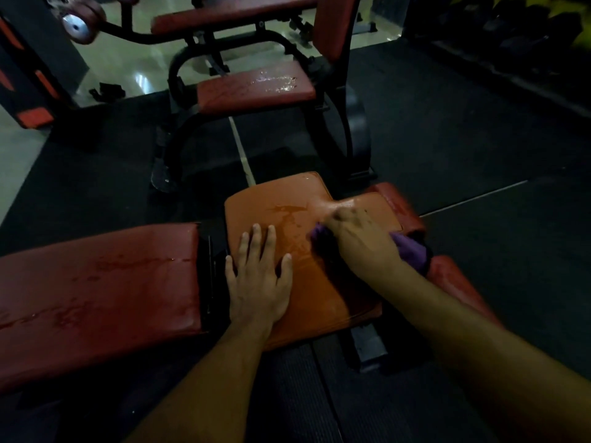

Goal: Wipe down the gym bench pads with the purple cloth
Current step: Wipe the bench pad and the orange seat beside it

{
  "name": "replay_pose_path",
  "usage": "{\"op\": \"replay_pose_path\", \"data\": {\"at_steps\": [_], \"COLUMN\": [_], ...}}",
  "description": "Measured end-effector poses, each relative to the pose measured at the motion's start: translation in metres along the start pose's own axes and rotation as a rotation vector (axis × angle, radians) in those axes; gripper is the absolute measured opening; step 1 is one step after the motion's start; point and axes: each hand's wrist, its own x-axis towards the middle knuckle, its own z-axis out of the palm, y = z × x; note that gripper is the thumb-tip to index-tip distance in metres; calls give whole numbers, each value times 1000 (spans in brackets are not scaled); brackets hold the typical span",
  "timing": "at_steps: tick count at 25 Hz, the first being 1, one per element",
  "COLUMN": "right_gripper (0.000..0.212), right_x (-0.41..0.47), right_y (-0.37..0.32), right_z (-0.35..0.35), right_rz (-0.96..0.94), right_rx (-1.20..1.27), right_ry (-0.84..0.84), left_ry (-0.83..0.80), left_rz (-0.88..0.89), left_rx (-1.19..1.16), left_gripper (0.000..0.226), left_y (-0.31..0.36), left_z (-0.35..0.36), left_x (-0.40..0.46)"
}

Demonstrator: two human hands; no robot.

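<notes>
On the orange seat pad (281,199) in front of you, at the centre of the view, your two hands are working side by side. Your left hand (257,276) is lying flat on the pad's near left part, fingers straight and spread, pointing toward 12 o'clock and holding nothing. Your right hand (358,241) is sitting at about 3 o'clock from the left one, curled over the purple cloth (411,251), gripping it and pressing it onto the right side of the seat pad. The cloth is showing at both sides of the hand: a small tuft at the knuckles and a larger bunch by the wrist. The hand is blurred, so the exact lie of its fingers cannot be told.

Wet streaks are glistening on the seat pad between your hands and toward 12 o'clock of them. At 9 o'clock, just beside the seat pad across a dark gap, the long red back pad (96,292) is lying with wet patches on its surface. At 3 o'clock, dark red roller pads (403,203) are showing behind and below your right hand. At 12 o'clock, well apart on the black rubber floor (479,139), a second machine is standing, its red seat (252,87) shining wet.
</notes>
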Motion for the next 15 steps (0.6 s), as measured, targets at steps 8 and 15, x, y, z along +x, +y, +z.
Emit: {"op": "replay_pose_path", "data": {"at_steps": [8, 15], "right_gripper": [39, 39], "right_x": [21, -12], "right_y": [5, 66], "right_z": [2, -4], "right_rz": [62, 201], "right_rx": [107, 107], "right_ry": [23, 210], "left_ry": [5, 10], "left_rz": [-9, 8], "left_rx": [-25, -2], "left_gripper": [79, 74], "left_y": [0, -1], "left_z": [0, 2], "left_x": [1, 2]}}
